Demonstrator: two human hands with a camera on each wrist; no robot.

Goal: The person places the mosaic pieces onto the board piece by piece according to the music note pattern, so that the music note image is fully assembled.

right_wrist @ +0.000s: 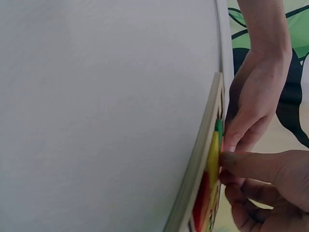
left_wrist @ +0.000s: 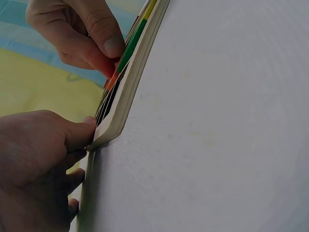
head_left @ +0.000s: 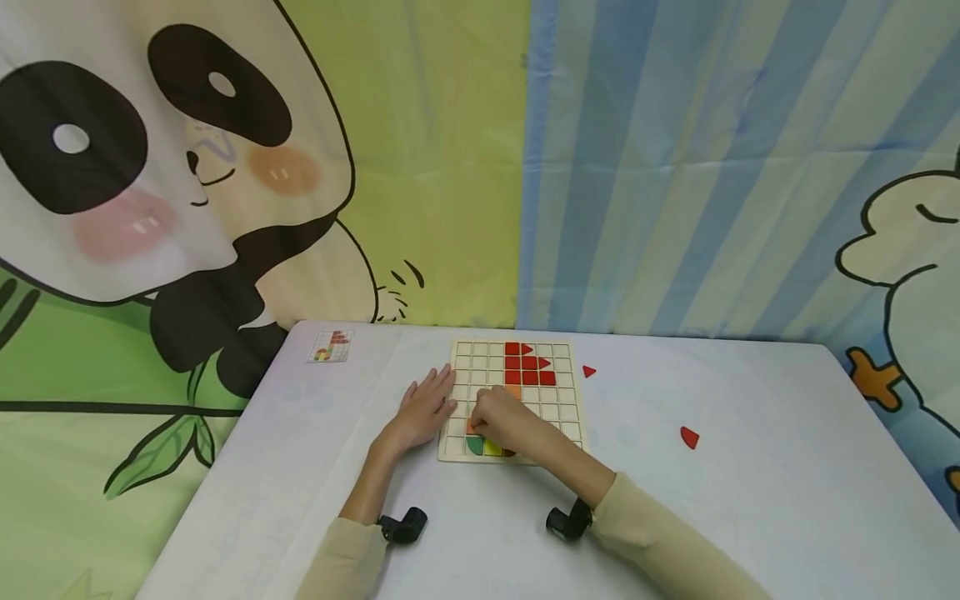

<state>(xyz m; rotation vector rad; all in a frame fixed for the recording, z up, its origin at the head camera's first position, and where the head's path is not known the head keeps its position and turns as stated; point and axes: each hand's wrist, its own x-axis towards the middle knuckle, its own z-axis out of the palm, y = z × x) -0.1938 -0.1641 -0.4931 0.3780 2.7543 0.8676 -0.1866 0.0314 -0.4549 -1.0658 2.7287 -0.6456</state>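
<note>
A wooden grid board (head_left: pixel 566 412) lies on the table. My left hand (head_left: pixel 426 408) rests along its left edge with fingers extended, the thumb touching the rim in the left wrist view. Over the lower left cells, my right hand (head_left: pixel 508 421) pinches a small orange piece (left_wrist: pixel 112 81) between thumb and forefinger, at the board's surface. Just below sit a green rounded piece (head_left: pixel 475 445) and a yellow piece (head_left: pixel 492 447). Red squares and triangles (head_left: pixel 530 377) fill upper cells, with an orange piece (head_left: pixel 513 390) under them. My right hand hides part of the middle cells.
A small pattern card (head_left: pixel 330 347) lies at the table's far left corner. To the right of the board are a loose red triangle (head_left: pixel 588 372) and a red quarter-round piece (head_left: pixel 689 437). Printed curtains (head_left: pixel 450 167) hang behind the table.
</note>
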